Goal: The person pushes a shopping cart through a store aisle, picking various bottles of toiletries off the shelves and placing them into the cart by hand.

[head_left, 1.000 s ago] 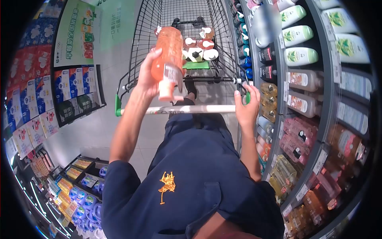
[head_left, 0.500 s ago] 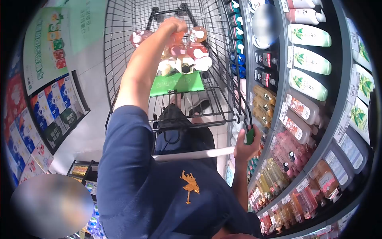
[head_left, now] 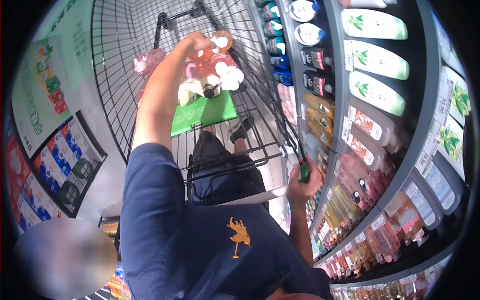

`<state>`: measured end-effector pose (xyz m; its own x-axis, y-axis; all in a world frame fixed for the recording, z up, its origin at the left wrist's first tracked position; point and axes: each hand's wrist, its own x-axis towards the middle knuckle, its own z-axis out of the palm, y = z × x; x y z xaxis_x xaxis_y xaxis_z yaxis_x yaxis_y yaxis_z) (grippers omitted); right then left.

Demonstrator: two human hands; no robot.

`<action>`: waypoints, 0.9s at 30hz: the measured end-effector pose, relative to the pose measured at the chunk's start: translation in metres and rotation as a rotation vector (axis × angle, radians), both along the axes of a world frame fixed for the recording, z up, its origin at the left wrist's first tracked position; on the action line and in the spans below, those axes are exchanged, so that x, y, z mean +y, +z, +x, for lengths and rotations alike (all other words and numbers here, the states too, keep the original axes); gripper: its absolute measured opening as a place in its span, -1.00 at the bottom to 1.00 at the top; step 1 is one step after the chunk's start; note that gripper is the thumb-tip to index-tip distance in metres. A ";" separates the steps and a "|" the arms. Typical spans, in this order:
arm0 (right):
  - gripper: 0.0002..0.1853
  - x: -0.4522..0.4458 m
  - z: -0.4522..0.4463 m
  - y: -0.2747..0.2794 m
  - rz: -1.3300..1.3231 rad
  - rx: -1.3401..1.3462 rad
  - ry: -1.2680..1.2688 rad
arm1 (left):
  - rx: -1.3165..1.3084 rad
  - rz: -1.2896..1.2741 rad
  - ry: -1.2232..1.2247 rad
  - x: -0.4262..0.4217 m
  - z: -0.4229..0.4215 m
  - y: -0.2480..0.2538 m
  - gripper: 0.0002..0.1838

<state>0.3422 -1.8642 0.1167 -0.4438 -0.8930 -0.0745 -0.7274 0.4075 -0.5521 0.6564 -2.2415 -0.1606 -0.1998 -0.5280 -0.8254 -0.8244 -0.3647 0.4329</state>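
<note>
My left hand (head_left: 199,41) reaches deep into a wire shopping cart (head_left: 111,82), its fingers closed at the top of a reddish-pink bottle (head_left: 201,56). The fingertips are partly hidden. Beside that hand is an amber pump bottle (head_left: 222,41) with a white top. Nearer me, several pink and white-topped bottles (head_left: 231,78) crowd together behind the cart's green panel (head_left: 202,116). Another pink bottle (head_left: 147,63) lies apart on the left. My right hand (head_left: 303,181) is wrapped around the green-ended right side of the cart handle (head_left: 260,196).
Shelves of bottles (head_left: 377,60) run close along the right side, with price tags on their edges. On the left stand a green promotional board (head_left: 47,95) and printed blue-and-red panels (head_left: 65,150). My legs and shoe (head_left: 241,129) show beneath the cart.
The view has turned, so cart and bottles appear further left and lower. My left hand has come down slightly toward the bottles. My right hand stays on the handle.
</note>
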 end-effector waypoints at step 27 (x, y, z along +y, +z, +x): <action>-0.62 -0.083 0.029 -0.002 -0.140 0.071 -0.067 | 0.331 -0.621 0.268 0.182 0.123 0.276 -0.41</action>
<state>0.3716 -1.9470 0.1147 -0.5022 -0.8608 0.0821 -0.7403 0.3789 -0.5554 0.7798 -2.0596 0.1158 -0.1845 -0.9424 -0.2791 -0.5329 -0.1427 0.8341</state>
